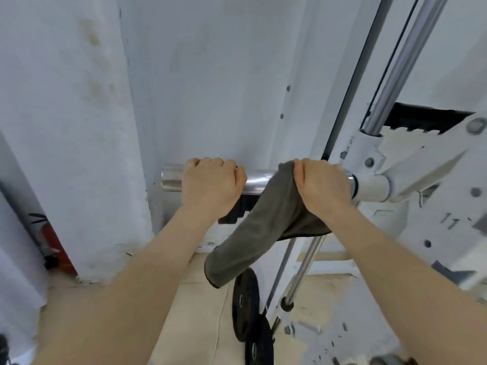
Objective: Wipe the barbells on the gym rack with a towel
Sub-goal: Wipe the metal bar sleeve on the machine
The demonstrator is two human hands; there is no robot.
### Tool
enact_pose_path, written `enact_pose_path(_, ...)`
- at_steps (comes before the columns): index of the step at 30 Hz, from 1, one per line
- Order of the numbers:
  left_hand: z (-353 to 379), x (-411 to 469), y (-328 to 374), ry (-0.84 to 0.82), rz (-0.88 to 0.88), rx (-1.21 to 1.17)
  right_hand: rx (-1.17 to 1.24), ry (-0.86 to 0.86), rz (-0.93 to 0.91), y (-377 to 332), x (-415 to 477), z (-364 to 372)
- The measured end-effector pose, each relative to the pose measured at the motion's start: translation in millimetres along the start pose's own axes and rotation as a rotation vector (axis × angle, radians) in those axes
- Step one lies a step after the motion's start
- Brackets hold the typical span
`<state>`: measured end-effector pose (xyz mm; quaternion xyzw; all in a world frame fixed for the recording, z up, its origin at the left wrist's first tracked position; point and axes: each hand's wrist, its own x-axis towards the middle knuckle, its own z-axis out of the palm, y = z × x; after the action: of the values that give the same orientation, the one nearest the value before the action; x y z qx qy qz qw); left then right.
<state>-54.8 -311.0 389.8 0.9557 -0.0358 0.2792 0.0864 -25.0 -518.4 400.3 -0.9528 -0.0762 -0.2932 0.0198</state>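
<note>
Barbell (259, 180) chrome end sits under both my hands, scuffed white wall (210, 75) behind them, white rack (411, 156) just past my right hand (322, 180). Left hand (210, 183) grips bare metal, right one clamps the grey towel (263, 233) on. Black plates (246, 306) on the tan floor (200, 312) below.

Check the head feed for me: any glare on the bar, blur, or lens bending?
Head view: glare streaks on the chrome barbell between the left hand and right hand; the hands and towel are sharp; the floor and rack at lower right are smeared; the wide lens bows the wall edges; light is soft and even.
</note>
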Motion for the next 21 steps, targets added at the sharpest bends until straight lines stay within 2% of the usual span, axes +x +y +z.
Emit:
enact_pose_path(2, 10, -7, 2, 0.015, -0.021, 0.056, 0.016, 0.074, 0.107, 8, 8, -10)
enact_pose_path(5, 8, -13, 6, 0.067, -0.052, 0.011, 0.042, 0.251, 0.277, 26, 13, -38)
enact_pose_path(7, 5, -4, 22, 0.025, -0.058, -0.016, 0.013, 0.385, 0.315, 39, 17, -57)
enact_pose_path(9, 8, 12, 54, -0.045, 0.018, -0.051, -0.058, 0.477, 0.287, 44, 22, -55)
enact_pose_path(10, 13, 18, 71, -0.062, 0.075, -0.040, -0.085, 0.443, 0.257, 42, 21, -46)
enact_pose_path(13, 31, 30, 101, -0.041, 0.192, 0.085, 0.018, 0.158, 0.182, 44, -5, -5)
enact_pose_path(15, 33, 28, 99, 0.029, 0.200, 0.132, 0.097, 0.140, 0.179, 52, -20, 4)
enact_pose_path(17, 32, 24, 96, 0.101, 0.216, 0.193, 0.051, 0.162, 0.198, 55, -20, 3)
enact_pose_path(18, 33, 22, 95, 0.114, 0.216, 0.216, 0.031, 0.115, 0.227, 55, -12, 0)
enact_pose_path(21, 40, 22, 98, 0.108, 0.217, 0.166, 0.080, -0.256, 0.374, 57, 31, -6)
